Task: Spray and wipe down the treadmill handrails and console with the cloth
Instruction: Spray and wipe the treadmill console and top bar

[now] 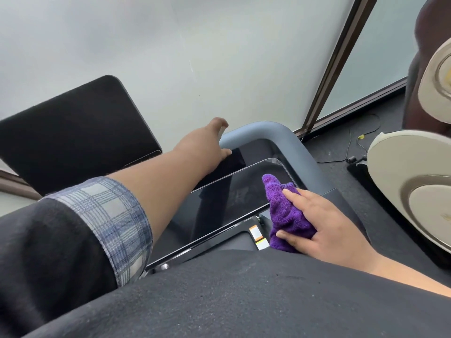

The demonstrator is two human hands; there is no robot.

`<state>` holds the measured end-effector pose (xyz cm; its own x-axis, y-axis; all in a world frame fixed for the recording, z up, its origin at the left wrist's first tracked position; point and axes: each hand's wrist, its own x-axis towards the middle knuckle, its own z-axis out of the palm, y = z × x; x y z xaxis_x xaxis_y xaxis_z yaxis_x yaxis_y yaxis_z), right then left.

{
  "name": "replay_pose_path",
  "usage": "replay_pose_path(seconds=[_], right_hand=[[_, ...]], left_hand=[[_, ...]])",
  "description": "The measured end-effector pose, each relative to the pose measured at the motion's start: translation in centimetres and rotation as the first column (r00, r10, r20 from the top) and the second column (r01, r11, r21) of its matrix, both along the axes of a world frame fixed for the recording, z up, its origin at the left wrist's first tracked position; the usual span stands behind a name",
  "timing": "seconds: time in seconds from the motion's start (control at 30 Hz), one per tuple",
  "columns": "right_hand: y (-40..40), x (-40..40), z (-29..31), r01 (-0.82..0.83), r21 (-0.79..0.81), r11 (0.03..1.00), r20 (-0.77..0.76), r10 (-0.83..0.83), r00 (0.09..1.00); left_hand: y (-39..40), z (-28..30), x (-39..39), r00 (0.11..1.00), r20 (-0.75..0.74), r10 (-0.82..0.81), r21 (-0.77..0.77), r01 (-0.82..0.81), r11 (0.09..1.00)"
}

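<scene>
The treadmill console [219,206] is a glossy dark panel below me, framed by a grey-blue handrail [258,132] that curves round its far end. My left hand [214,140] reaches far forward to the rail's left end, thumb below and fingers above it, as if wrapped round it. A flat black slab [234,162] lies just under the thumb. My right hand [322,223] holds a bunched purple cloth [285,213] between thumb and fingers, against the console's right edge. No spray bottle is in view.
A black padded panel [73,132] stands at the left. A frosted glass wall [170,57] with a dark frame post [336,64] lies ahead. A beige machine [419,198] is close on the right, with cables [351,147] on the dark floor.
</scene>
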<state>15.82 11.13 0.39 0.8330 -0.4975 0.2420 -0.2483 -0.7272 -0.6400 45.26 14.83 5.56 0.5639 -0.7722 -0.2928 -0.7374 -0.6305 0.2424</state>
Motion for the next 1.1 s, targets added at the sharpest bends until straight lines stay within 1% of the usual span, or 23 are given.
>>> replay_pose_path(seconds=[0.1, 0.23, 0.3, 0.43, 0.63, 0.77, 1.1], right_hand=[[0.0, -0.2, 0.0, 0.004, 0.009, 1.0, -0.009, -0.004, 1.0], [-0.1, -0.5, 0.2, 0.009, 0.012, 1.0, -0.018, -0.009, 1.0], [-0.1, -0.6, 0.3, 0.017, 0.022, 1.0, -0.024, -0.017, 1.0], [-0.2, -0.8, 0.3, 0.02, 0.038, 0.999, -0.047, -0.018, 0.999], [-0.2, -1.1, 0.3, 0.016, 0.037, 0.999, -0.027, -0.015, 1.0], [-0.1, -1.0, 0.3, 0.014, 0.048, 0.999, -0.025, -0.012, 1.0], [0.0, -0.3, 0.4, -0.015, 0.07, 0.997, -0.065, 0.02, 0.998]], left_hand=[[0.3, 0.0, 0.2, 1.0, 0.025, 0.011, 0.012, -0.011, 1.0], [0.2, 0.5, 0.1, 0.999, 0.046, -0.012, -0.129, 0.018, 0.991], [0.4, 0.3, 0.2, 0.999, 0.045, -0.01, -0.155, 0.017, 0.988], [1.2, -0.5, 0.0, 0.998, 0.056, 0.021, -0.089, -0.015, 0.996], [1.4, -0.7, -0.3, 0.999, 0.046, 0.004, -0.083, 0.0, 0.997], [2.0, -0.7, -0.5, 0.999, 0.042, 0.02, -0.024, -0.019, 1.0], [3.4, -1.0, -0.5, 0.998, -0.017, 0.066, -0.041, -0.066, 0.997]])
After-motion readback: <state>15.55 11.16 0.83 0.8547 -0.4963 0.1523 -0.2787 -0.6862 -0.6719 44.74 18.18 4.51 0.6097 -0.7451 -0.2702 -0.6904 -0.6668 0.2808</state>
